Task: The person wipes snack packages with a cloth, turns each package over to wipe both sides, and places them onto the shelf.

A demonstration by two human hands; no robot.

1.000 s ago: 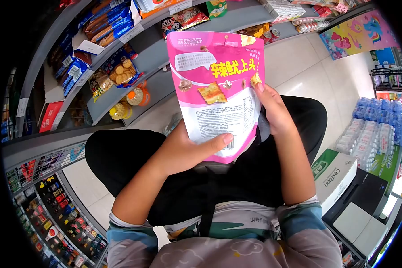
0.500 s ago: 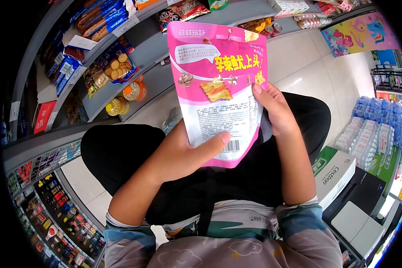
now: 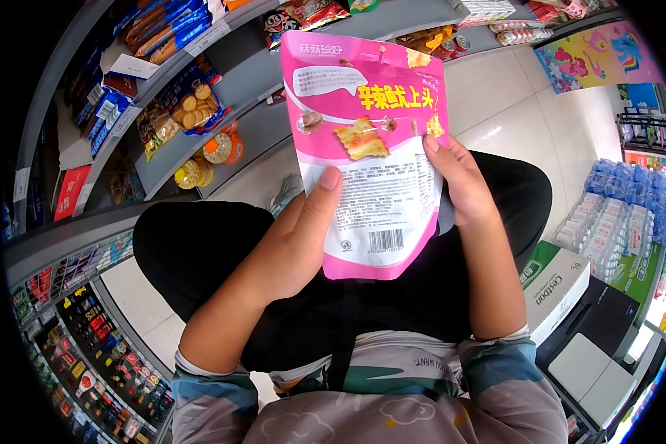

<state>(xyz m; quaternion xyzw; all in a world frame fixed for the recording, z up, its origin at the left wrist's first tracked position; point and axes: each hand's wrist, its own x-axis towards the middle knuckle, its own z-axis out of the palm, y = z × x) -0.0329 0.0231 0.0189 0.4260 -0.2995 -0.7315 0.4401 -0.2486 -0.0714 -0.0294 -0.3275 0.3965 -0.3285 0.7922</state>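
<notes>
A pink and white snack bag (image 3: pixel 377 185) is held up in front of my lap, its back side with small print and a barcode facing me. My left hand (image 3: pixel 311 226) grips its left edge, the thumb lying on the white panel and the fingers hidden behind. On the opposite edge my right hand (image 3: pixel 459 177) pinches the bag, thumb on the front near a pictured cracker. Yellow lettering runs across the upper part of the bag.
Shelves (image 3: pixel 244 66) with packaged snacks curve along the left and top. Plastic jars (image 3: pixel 218 148) stand on a low shelf. To the right are shrink-wrapped bottles (image 3: pixel 603 229), a Cestbon carton (image 3: pixel 555 285) and a colourful cartoon board (image 3: pixel 592 55).
My left thumb has moved up and left across the white panel, uncovering the barcode. The bag has shifted and turned slightly; my right hand keeps its hold.
</notes>
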